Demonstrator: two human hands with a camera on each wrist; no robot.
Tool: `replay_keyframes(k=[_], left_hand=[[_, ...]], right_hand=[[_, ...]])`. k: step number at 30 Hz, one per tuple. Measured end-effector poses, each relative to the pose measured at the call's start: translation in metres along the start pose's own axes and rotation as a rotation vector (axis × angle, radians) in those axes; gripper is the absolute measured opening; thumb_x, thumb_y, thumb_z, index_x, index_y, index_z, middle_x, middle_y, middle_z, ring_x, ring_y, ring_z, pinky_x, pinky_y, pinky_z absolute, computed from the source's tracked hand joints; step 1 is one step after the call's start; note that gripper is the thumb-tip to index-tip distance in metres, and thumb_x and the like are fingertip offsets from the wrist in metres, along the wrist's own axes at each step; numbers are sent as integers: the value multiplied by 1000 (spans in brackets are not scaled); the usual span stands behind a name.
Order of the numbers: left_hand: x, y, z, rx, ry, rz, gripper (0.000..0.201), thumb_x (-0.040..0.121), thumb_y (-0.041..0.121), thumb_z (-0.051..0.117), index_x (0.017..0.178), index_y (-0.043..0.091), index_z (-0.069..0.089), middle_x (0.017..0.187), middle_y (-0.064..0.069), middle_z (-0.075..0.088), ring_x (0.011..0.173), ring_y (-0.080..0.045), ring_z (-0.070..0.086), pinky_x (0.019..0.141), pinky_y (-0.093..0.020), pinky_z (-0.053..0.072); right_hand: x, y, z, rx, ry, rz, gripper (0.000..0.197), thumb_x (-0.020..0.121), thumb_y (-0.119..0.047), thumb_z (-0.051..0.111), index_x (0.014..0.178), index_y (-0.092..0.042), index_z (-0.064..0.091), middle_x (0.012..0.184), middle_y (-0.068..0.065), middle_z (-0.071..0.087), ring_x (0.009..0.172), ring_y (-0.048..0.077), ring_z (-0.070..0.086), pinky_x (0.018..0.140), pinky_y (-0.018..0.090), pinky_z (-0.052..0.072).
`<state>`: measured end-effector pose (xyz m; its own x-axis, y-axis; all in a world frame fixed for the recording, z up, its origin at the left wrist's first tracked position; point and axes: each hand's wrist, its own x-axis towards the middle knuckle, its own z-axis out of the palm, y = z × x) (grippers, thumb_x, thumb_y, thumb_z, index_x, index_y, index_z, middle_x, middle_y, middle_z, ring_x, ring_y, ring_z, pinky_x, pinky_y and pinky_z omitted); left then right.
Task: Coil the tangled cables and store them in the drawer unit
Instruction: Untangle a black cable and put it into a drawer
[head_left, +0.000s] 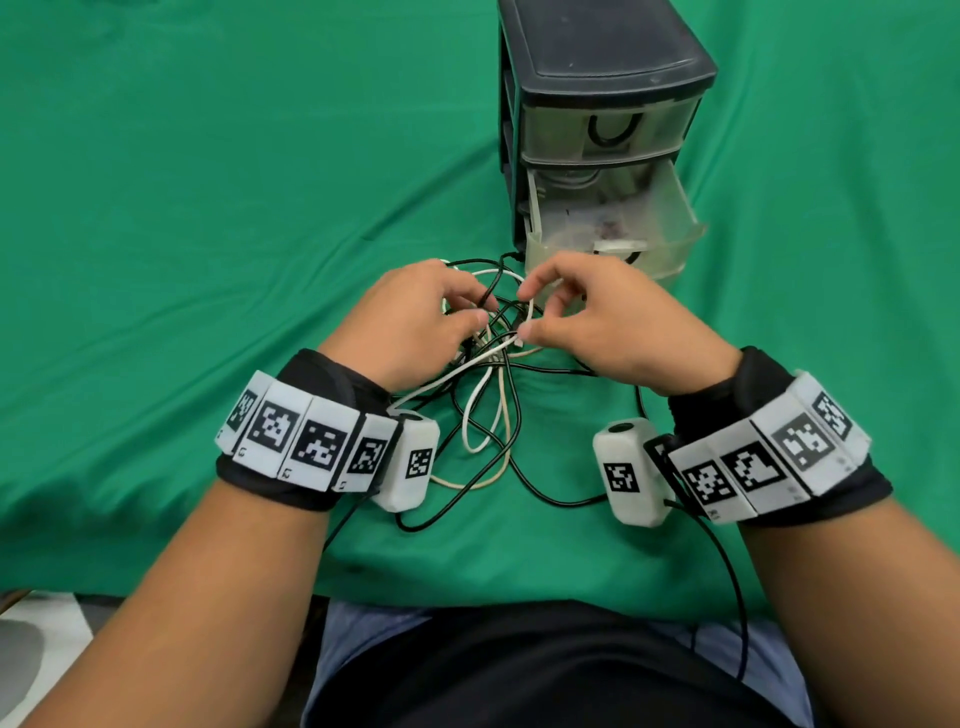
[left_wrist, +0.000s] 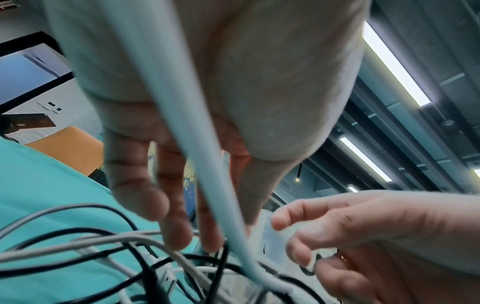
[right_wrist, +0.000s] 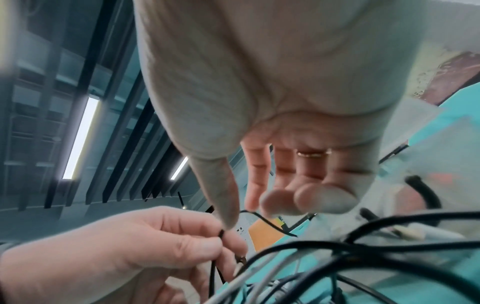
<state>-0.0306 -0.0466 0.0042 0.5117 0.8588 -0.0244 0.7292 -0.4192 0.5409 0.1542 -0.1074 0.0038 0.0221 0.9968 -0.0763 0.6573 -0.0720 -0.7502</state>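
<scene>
A tangle of black, white and cream cables (head_left: 493, 415) lies on the green cloth between my wrists. My left hand (head_left: 480, 309) pinches a black cable (right_wrist: 213, 273) between thumb and forefinger, as the right wrist view shows (right_wrist: 226, 236). A white cable (left_wrist: 207, 164) runs under that palm. My right hand (head_left: 524, 312) hovers over the tangle with loosely curled fingers and nothing gripped; its thumb tip (right_wrist: 228, 220) touches the black cable at the left hand's pinch. The black drawer unit (head_left: 597, 52) stands just behind, its middle drawer (head_left: 675, 208) pulled out.
The shut top drawer (head_left: 550, 130) holds a black coiled cable (head_left: 613, 130). Green cloth (head_left: 208, 208) covers the table, with bare cloth to the left and right. Cable loops trail to the front edge (head_left: 467, 597), and one black lead hangs over it at the right.
</scene>
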Motion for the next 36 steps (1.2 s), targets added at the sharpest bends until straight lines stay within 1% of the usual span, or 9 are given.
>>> replay_keyframes(k=[3,7,11,15,22,26,29,32,36], left_hand=[[-2,3,-5,-94,91,35,12,96,25,56,96,29,67,68,19,65,61,4,52,67,-29,44],[-7,13,-13,-347,237,193,17,98,29,47,98,41,59,86,-8,66,64,-23,54,65,-39,47],[-7,22,-18,-372,299,319,19,100,19,50,111,23,65,100,12,68,91,-5,61,87,-26,47],[-4,12,-18,-312,315,231,13,96,23,55,105,27,64,59,10,43,56,-6,37,55,-24,31],[-2,-9,-17,-314,280,137,10,92,30,59,93,29,68,51,13,41,51,-5,33,52,-27,27],[-3,-7,-24,-356,252,163,16,97,23,57,102,31,70,55,16,46,53,-2,33,52,-17,27],[-4,-3,-27,-424,236,204,21,98,14,57,113,21,70,67,30,59,61,10,47,60,-5,32],[-4,1,-27,-410,196,242,25,96,14,60,116,26,68,99,23,67,87,17,58,82,-5,39],[0,11,-26,-367,114,270,27,94,16,62,114,35,66,103,21,70,99,14,60,92,-10,44]], right_hand=[[1,-6,-2,68,119,-42,36,84,-26,75,116,-30,60,87,-5,66,56,-1,50,64,20,43],[1,-12,-2,97,98,-128,55,90,-25,69,137,-40,47,93,-6,65,57,5,55,69,23,46],[2,-21,0,166,123,-120,11,93,-31,65,98,-22,68,77,-4,63,57,5,55,65,28,49],[-2,-25,-11,228,270,-139,37,98,-38,58,68,-18,64,59,6,50,52,13,50,52,26,37],[1,-15,-62,612,732,-152,42,101,-36,50,60,-24,52,52,-1,40,41,16,38,41,29,29],[3,-10,-68,520,679,-85,40,94,-30,55,56,-20,62,48,-2,41,43,16,34,46,30,27],[2,-8,-65,246,544,36,22,81,-23,56,81,-24,78,63,2,54,52,10,42,53,24,35],[-2,-12,-61,11,503,6,53,79,-11,52,127,-27,65,101,-7,64,79,1,57,79,21,48],[-11,-37,-43,83,367,-315,58,75,-5,51,130,-20,63,116,-4,68,108,3,63,101,24,49]])
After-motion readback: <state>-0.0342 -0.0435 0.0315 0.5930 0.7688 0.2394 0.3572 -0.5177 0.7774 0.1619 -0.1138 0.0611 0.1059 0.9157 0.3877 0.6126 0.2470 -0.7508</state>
